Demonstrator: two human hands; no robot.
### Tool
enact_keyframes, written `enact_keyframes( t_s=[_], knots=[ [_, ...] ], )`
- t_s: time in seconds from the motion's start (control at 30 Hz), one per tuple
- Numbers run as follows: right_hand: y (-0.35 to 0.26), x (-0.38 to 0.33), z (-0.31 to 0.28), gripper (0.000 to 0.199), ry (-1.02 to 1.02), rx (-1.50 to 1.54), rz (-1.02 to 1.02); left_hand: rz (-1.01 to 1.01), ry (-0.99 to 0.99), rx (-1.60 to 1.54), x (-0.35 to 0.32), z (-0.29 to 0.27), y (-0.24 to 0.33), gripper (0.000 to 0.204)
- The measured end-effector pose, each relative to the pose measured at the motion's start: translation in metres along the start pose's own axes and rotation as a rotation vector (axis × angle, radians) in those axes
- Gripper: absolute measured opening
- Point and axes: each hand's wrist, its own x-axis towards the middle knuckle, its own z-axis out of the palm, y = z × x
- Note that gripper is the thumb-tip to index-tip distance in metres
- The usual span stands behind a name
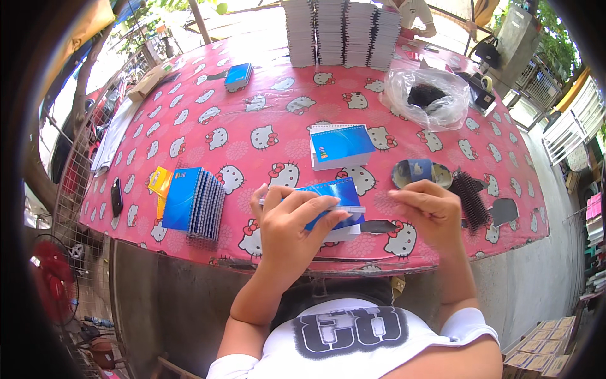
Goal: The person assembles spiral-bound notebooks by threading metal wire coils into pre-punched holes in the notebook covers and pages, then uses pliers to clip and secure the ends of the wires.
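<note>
Nearest to us, at the middle of the table's (208, 136) front edge, our left hand (291, 222) lies palm down over a blue notebook (338, 201), fingers curled round its upper long side so that the book is pinched between fingers and thumb. We judge that the book is best kept flat and square on the cloth, the grip firm along that punched side, so that the pages stay lined up. Our right hand (428, 211) hovers just right of the book, wrist bent, fingertips drawn together as if nipping something small; what it nips we cannot tell. Just beyond that hand, toward the right edge, lie a roll of tape (420, 172) and a heap of black binding coils (470, 199). At the left front sits a fanned stack of blue notebooks (194, 202). Farther in, mid-table, rests another small pile of notebooks (341, 145), and near the far right corner a clear plastic bag (427, 96). At the far edge stand tall stacks of white pads (341, 31).
</note>
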Motion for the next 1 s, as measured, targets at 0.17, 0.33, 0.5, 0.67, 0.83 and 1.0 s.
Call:
enact_keyframes(
  t_s=[0.17,0.33,0.5,0.67,0.83,1.0],
  knots=[
    [-0.001,0.011,0.010,0.027,0.028,0.073,-0.061,0.045,0.058,0.045,0.007,0.006,0.003,0.019],
    [-0.006,0.016,0.009,0.028,-0.056,0.002,-0.019,0.046,0.057,0.062,0.006,0.009,0.001,0.018],
    [-0.006,0.016,0.013,0.027,-0.015,-0.014,-0.049,0.028,0.080,-0.006,0.003,0.013,0.000,0.018],
    [-0.004,0.018,0.016,0.024,0.019,0.087,-0.069,0.063,0.097,0.006,0.005,0.012,0.001,0.019],
    [-0.003,0.019,0.018,0.023,-0.018,0.025,-0.127,0.034,0.103,-0.025,0.004,0.013,0.001,0.020],
    [-0.004,0.022,0.010,0.021,-0.278,0.262,0.113,0.020,0.117,-0.020,0.001,0.014,-0.001,0.020]
  ],
)
